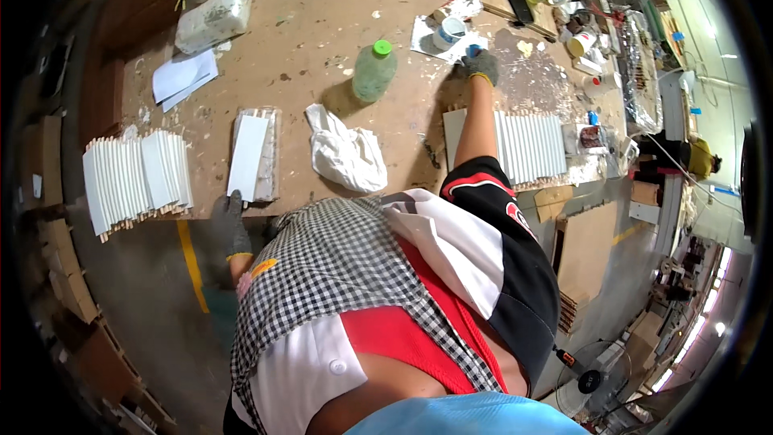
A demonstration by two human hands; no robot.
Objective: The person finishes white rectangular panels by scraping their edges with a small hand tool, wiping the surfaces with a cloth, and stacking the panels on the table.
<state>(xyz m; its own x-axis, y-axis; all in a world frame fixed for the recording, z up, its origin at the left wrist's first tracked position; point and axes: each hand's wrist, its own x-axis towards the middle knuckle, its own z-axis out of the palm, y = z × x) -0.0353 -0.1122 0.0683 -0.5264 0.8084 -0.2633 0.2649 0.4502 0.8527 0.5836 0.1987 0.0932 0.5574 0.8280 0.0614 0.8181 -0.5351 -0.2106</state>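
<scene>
My right hand (481,68), in a grey glove with a yellow cuff, is stretched out over the far right of the table. Its fingers are bent down at a small blue item (473,50); I cannot tell whether they are closed on it. The blue item lies at the near right corner of a white sheet (427,40), just beside a cup (449,34) that stands on the sheet. A can (459,6) lies on its side just behind the cup.

My left hand (233,221), gloved alike, is at the near edge of the table. Its fingers point away from me, the tips at the near end of a white board (248,159). Whether they pinch that end or merely touch it, I cannot tell. The board lies slightly slanted on a pale block (268,163), lengthwise from me.

Left of the board is a row of white strips (121,177), side by side, with one wider piece on top. A second row (531,147) lies to the right, partly under my right forearm. Between the board and the second row lies a crumpled white cloth (348,151); beyond it stands a bottle (375,74) with a green cap. Papers (183,79) lie at the far left. A phone (517,2) is beyond the can, to its right.
</scene>
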